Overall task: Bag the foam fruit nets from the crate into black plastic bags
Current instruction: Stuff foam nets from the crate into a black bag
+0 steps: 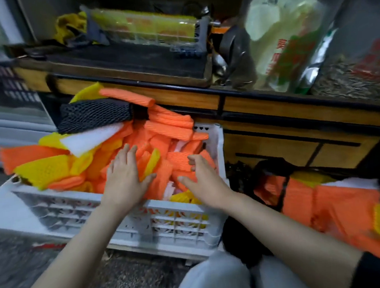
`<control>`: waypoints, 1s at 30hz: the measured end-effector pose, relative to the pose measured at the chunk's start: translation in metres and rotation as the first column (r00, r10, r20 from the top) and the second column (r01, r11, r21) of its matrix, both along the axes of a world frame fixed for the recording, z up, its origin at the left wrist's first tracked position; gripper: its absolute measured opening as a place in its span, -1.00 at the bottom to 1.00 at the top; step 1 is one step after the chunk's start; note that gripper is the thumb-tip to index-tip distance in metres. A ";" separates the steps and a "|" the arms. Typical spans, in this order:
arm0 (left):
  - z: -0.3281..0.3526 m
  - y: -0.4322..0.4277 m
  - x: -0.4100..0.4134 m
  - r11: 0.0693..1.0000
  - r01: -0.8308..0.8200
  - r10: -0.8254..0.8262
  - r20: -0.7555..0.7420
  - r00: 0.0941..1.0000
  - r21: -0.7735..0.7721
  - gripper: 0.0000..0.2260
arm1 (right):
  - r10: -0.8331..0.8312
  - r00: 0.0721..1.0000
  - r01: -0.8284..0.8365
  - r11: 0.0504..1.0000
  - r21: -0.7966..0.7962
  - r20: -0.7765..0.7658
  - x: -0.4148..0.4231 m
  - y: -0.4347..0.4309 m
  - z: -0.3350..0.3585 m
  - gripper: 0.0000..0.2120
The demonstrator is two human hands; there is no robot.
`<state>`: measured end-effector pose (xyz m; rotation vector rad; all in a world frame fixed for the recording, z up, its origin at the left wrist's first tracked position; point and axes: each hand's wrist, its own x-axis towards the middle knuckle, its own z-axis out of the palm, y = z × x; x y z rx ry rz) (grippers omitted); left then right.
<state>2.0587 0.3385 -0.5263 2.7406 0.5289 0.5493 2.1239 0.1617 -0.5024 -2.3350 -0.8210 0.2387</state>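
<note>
- Gathering appears to be the step in hand: you hold both hands over the right half of the crate (75, 196), the side nearest the bag, so a scooped bundle has only a short way to go.
- Your left hand (125, 171): fingers straight and spread, palm down, resting flat on the orange foam nets (176, 157) and gripping nothing. Its likely job is to press loose pieces toward the other hand.
- Your right hand (202, 177): fingers bent, thumb stretched out low, cupped over orange nets beside the crate's right wall. Whether it actually pinches a net cannot be told.
- Stock in crate: nets heaped above the rim, mostly orange, with yellow nets (48, 171) on the left. A black net (95, 115) and a white net (93, 140) lie on top at the back, against the wooden counter (180, 94).
- Black plastic bag (239, 176): just beside the crate on your right, mouth open, with bagged nets (326, 208) in orange and yellow showing inside. That position suits a sideways transfer.
- Progress, as a judgement: the crate is heaped, so most of the bagging remains.
</note>
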 end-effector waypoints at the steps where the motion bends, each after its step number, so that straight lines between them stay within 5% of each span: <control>1: -0.005 0.007 0.003 1.000 -0.015 0.015 -0.031 0.999 -0.013 -0.23 | -0.007 0.999 0.008 1.000 0.018 -0.050 0.001 0.012 -0.004 -0.39; 6: -0.017 0.025 0.012 0.997 -0.038 0.029 -0.114 0.993 -0.072 -0.18 | -0.054 0.983 0.063 0.997 0.048 -0.175 0.008 0.054 -0.018 -0.38; 16: -0.019 0.035 0.019 0.980 -0.046 0.018 -0.148 0.989 -0.192 -0.42 | -0.074 0.985 0.086 0.993 0.076 -0.155 0.017 0.064 -0.027 -0.77; 21: -0.009 0.030 0.014 0.966 0.091 -0.063 0.120 0.991 -0.241 -0.73 | -0.063 0.995 0.075 0.982 0.173 -0.073 0.009 0.057 -0.008 -0.85; 30: 0.049 -0.011 -0.004 0.923 0.246 -0.036 0.569 0.822 -0.296 -0.81 | -0.121 0.992 0.102 0.912 0.397 0.024 -0.010 0.010 0.051 -0.93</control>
